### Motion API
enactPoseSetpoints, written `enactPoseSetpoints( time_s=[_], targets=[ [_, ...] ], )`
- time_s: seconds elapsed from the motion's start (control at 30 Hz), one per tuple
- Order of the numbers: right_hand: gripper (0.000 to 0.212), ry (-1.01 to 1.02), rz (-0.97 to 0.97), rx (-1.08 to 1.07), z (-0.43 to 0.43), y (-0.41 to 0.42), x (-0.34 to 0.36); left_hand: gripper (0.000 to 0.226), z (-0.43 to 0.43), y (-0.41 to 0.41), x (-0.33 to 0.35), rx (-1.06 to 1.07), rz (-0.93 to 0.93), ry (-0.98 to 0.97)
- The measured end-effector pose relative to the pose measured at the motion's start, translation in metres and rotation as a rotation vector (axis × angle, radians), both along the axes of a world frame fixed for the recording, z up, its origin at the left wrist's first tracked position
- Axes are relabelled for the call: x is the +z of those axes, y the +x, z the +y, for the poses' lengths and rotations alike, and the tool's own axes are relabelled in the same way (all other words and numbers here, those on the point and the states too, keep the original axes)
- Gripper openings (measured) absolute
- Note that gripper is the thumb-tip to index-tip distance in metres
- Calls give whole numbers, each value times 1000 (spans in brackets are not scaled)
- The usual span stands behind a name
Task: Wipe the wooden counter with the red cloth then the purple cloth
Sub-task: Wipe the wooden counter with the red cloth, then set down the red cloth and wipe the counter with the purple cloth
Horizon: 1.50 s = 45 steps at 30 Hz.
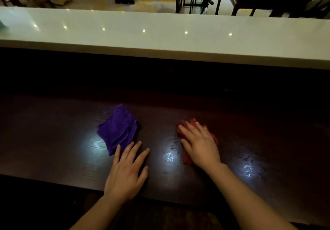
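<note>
Dark wooden counter (53,140): right hand (199,143) flat, pressing red cloth (186,158), center-right; left hand (126,169) open, empty, fingertips touching purple cloth (117,130), center.

- purple cloth (118,129): solid violet, no pattern
- red cloth (186,156): plain red
- wooden counter (53,140): dark brown, fine grain lines
- far ledge (160,33): off-white, plain

The right hand (200,145), slightly motion-blurred, covers most of the red cloth (186,157), the left hand (125,172) overlaps the near corner of the purple cloth (117,131), both forearms are cut off by the bottom edge, and the wooden counter (53,149) runs past both sides.
</note>
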State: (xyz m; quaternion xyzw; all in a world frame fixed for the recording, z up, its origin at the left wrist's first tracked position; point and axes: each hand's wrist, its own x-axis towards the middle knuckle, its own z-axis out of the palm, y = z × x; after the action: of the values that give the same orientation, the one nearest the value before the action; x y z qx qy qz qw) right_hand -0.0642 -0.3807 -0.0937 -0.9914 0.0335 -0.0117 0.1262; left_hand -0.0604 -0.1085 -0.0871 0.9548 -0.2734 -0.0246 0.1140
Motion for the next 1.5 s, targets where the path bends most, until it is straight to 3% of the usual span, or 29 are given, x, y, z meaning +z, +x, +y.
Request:
enactPoseSetpoints(
  time_s=[0.07, 0.1, 0.2, 0.27, 0.5, 0.67, 0.83, 0.97, 1.07, 1.17, 1.23, 1.33, 1.5],
  targets=[
    [51, 44, -26, -135, 17, 1, 1, 56, 2, 1, -2, 9, 3, -27],
    [51, 58, -46, -105, 30, -4, -1, 55, 2, 2, -3, 11, 3, -43],
    [51, -5, -85, 309, 57, -21, -12, 54, 5, 4, -8, 10, -12, -101],
    [52, -15, -44, 437, 46, -6, -9, 53, 7, 4, -12, 22, -38, -127],
    [51, 33, -19, -93, 41, 57, 0, 57, 9, 1, -12, 59, -58, -178],
    [48, -39, -102, 501, 47, 35, -14, 61, 9, 1, -11, 22, -65, -178],
    [48, -9, -57, 157, 29, 112, -1, 59, 8, 1, -12, 21, -119, -198],
    [51, -65, -72, 39, 51, 133, 13, 63, 9, 1, -11, 32, -154, -214],
    [53, 39, -266, 195, 87, 137, 21, 61, 8, 0, -13, 55, -199, -212],
    [58, 262, -44, 443, 128, 144, 21, 51, 10, -1, -17, 80, -238, -226],
    [59, 203, 103, 503, 140, 144, 14, 47, 11, -2, -19, 88, -260, -226],
    [50, 62, 53, 487, 138, 137, 14, 46, 10, -2, -20, 84, -287, -245],
    [37, 90, 48, 262, 85, 59, 29, 51, 10, -1, -21, 61, -291, -297]
  ],
)
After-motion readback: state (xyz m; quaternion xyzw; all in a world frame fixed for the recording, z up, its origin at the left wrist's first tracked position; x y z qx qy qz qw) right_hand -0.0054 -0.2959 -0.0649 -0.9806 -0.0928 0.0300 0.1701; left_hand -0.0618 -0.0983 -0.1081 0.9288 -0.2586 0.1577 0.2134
